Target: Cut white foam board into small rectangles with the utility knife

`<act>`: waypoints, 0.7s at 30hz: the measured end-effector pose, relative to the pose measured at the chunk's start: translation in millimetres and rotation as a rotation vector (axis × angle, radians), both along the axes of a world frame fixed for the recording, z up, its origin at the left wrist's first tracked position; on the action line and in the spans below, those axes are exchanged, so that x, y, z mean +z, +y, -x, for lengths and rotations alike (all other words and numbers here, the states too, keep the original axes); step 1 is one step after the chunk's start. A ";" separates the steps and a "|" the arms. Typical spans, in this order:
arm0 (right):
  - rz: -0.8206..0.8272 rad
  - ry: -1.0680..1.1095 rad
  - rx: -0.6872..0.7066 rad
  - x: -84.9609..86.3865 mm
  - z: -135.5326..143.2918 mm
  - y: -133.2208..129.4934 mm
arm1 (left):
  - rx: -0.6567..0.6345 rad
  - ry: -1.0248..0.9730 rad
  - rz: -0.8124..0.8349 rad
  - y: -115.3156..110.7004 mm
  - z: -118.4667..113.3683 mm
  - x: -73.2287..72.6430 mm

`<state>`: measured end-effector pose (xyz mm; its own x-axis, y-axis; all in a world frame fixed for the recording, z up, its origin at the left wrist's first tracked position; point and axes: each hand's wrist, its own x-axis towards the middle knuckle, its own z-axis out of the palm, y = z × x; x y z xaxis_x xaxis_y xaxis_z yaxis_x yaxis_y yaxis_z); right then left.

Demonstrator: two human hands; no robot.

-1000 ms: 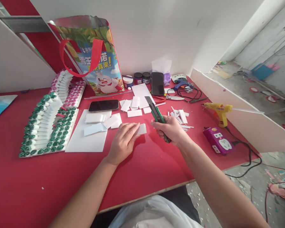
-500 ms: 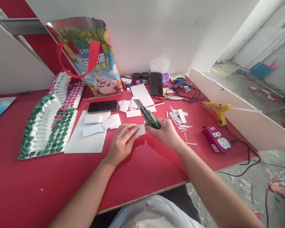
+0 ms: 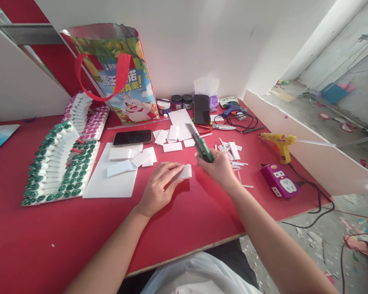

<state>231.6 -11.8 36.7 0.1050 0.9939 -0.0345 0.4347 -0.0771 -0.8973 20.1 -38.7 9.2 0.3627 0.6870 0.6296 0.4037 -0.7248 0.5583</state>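
Between the thumb and fingers of my left hand (image 3: 162, 185) is a small white foam board piece (image 3: 186, 172), held just over the red table. My right hand (image 3: 219, 167) is closed around a green utility knife (image 3: 202, 148), its blade pointing up and away from me. The knife is apart from the white piece, to its right. Beyond my hands lie several cut white rectangles (image 3: 172, 147). Thin white offcut strips (image 3: 231, 150) are heaped past my right hand. A larger white sheet (image 3: 110, 188) with small pieces on it lies to the left.
Green-and-white foam pieces (image 3: 61, 163) and a printed bag (image 3: 138, 102) stand at the left. A phone (image 3: 133, 137) lies behind the sheet. At the right are a yellow glue gun (image 3: 280, 143), a purple socket box (image 3: 277, 181) and cables. Scissors (image 3: 222, 127) lie farther back.
My right hand has drawn the knife rightward, away from the white piece. My left hand has moved slightly right and down, still holding the piece.
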 end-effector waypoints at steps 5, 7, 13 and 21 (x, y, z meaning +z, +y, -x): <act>-0.067 0.126 -0.321 1.9 -21.5 6.8 | 0.065 0.069 -0.062 2.5 -0.4 -6.1; -0.001 0.250 -0.261 6.1 -18.7 4.0 | 0.094 0.118 -0.086 4.3 0.1 -7.9; 0.277 0.369 0.063 6.0 18.1 -3.6 | 0.114 0.232 -0.147 8.6 1.3 -8.2; 0.277 0.622 0.187 -11.4 27.3 8.9 | 0.146 0.013 0.124 10.9 5.4 -10.7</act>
<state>204.3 -3.0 25.4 -0.1882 0.9393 -0.2867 -0.1243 -0.3124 -0.9418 14.7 -27.7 -1.4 0.2608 0.8048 0.5331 0.5072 -0.5841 0.6337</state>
